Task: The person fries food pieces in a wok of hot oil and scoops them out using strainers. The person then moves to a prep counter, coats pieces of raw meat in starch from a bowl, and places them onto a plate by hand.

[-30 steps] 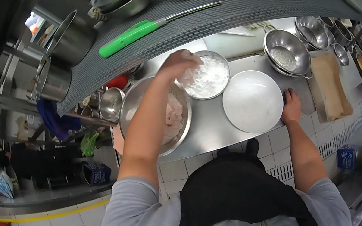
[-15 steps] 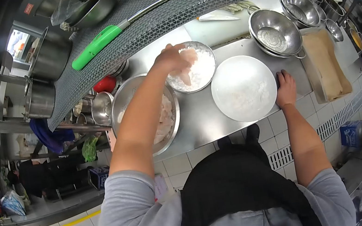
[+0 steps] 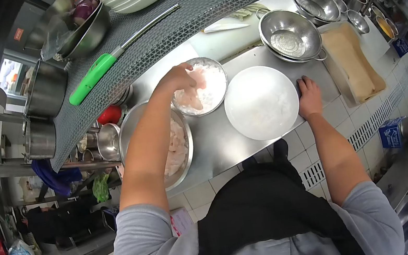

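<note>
My left hand (image 3: 176,80) is closed on a pale pink piece of raw meat (image 3: 190,99) over the metal bowl of white powder (image 3: 214,88). The meat's lower end touches the powder. Under my left forearm, a larger steel bowl (image 3: 189,148) holds several more raw pieces (image 3: 176,150), partly hidden by the arm. A round white plate (image 3: 261,100), lightly dusted with white, sits right of the powder bowl. Beside its right rim, my right hand (image 3: 309,97) lies on the counter edge, fingers stretched out, holding nothing.
Steel colanders (image 3: 290,35) stand behind the plate, and a paper-lined tray (image 3: 353,63) is at the right. A knife (image 3: 226,26) lies on the white cutting board (image 3: 223,43). The overhead shelf (image 3: 217,1) carries a green-handled lighter (image 3: 96,77).
The view has shifted, so the counter items appear farther left. The meat in my left hand has changed position slightly over the powder. My right hand stays at the counter edge.
</note>
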{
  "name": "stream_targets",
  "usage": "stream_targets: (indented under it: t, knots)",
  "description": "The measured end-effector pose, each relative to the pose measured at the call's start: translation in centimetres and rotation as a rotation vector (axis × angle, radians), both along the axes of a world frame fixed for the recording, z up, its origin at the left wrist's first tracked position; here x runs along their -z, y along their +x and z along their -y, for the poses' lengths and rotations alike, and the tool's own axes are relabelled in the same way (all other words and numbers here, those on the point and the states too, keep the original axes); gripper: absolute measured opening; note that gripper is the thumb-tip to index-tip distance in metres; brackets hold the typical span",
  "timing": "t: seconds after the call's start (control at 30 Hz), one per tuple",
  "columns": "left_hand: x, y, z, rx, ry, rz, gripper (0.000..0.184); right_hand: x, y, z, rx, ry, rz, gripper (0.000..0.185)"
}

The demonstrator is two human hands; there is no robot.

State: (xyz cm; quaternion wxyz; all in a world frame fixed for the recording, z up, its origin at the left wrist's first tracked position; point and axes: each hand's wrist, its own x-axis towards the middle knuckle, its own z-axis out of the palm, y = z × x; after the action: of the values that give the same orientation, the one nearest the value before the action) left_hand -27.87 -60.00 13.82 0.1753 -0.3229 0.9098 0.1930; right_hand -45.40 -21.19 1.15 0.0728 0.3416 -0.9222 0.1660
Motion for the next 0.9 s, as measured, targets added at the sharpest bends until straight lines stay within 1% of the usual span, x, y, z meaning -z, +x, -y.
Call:
stream_targets:
  t: [0.07, 0.1, 0.17, 0.2, 0.23, 0.3, 0.33, 0.37, 0.43, 0.47, 0.53, 0.57, 0.6, 0.63, 0.67, 0.7, 0.73, 0.83, 0.87, 0.9]
  knots:
    - [-0.3, -0.4, 0.1, -0.092, 0.211, -0.116, 0.073, 0.1, -0.1, 0.1, -0.001, -0.004, -0.009, 0.036]
    - [-0.3, -0.4, -0.4, -0.089, 0.209, -0.120, 0.073, 0.0, 0.0, 0.1, -0.001, -0.002, -0.005, 0.036]
    - [0.0, -0.3, -2.6, -0.297, 0.326, -0.260, 0.069, 0.0, 0.0, 0.0, -0.001, -0.002, -0.006, 0.036]
    - [-1.3, -0.4, -4.7, -0.459, 0.524, -0.182, 0.061, 0.1, 0.0, 0.0, 0.000, -0.009, -0.001, 0.036]
    - [-0.7, -0.5, -5.2, -0.455, 0.522, -0.187, 0.061, 0.2, -0.1, 0.1, 0.003, -0.017, 0.003, 0.036]
    - [1.9, -0.8, -4.9, -0.340, 0.347, -0.259, 0.056, 0.2, 0.0, 0.1, 0.007, -0.015, -0.002, 0.036]
    - [2.8, -1.4, -3.9, -0.346, 0.415, -0.185, 0.054, 0.2, 0.0, 0.1, 0.004, -0.008, -0.002, 0.036]
    - [2.8, -1.6, -3.6, -0.342, 0.415, -0.185, 0.054, 0.2, -0.1, 0.0, 0.008, -0.008, -0.002, 0.036]
    - [3.0, -1.7, -3.1, -0.170, -0.058, -0.137, 0.042, 0.3, 0.0, 0.0, 0.002, -0.024, 0.001, 0.036]
    - [2.9, -1.3, -3.2, -0.167, -0.060, -0.134, 0.042, 0.3, 0.1, 0.0, 0.005, -0.026, 0.004, 0.036]
    - [2.6, -0.4, -3.5, 0.061, -0.438, -0.097, 0.045, -0.1, 0.2, 0.1, 0.005, -0.029, 0.016, 0.035]
    - [3.3, -0.5, -2.8, 0.063, -0.441, -0.099, 0.045, -0.2, 0.2, 0.1, 0.008, -0.033, 0.015, 0.035]
    - [4.3, -0.9, -1.9, 0.102, -0.294, 0.009, 0.051, -0.3, 0.2, 0.2, 0.007, -0.030, 0.010, 0.035]
    - [5.3, -1.1, -1.0, 0.140, -0.146, 0.117, 0.061, -0.4, 0.2, 0.2, 0.006, -0.027, 0.006, 0.035]
    - [3.9, -0.9, -1.5, 0.142, -0.147, 0.116, 0.061, -0.4, 0.2, 0.2, 0.008, -0.028, 0.005, 0.035]
    - [1.4, -0.6, -2.7, 0.007, 0.055, 0.017, 0.065, -0.3, 0.2, 0.1, 0.008, -0.027, 0.003, 0.035]
    - [0.0, -0.4, -3.4, -0.130, 0.258, -0.080, 0.069, -0.3, 0.2, 0.1, 0.007, -0.024, 0.002, 0.035]
    - [0.5, 0.3, -1.4, -0.070, 0.315, -0.129, 0.072, -0.1, 0.3, 0.1, 0.014, -0.034, 0.005, 0.035]
    - [0.8, 0.6, -2.0, -0.074, 0.316, -0.127, 0.072, -0.1, 0.3, 0.1, 0.011, -0.033, 0.007, 0.035]
    - [1.2, 1.0, -3.2, -0.060, 0.196, -0.099, 0.074, -0.1, 0.3, 0.2, 0.013, -0.031, 0.016, 0.036]
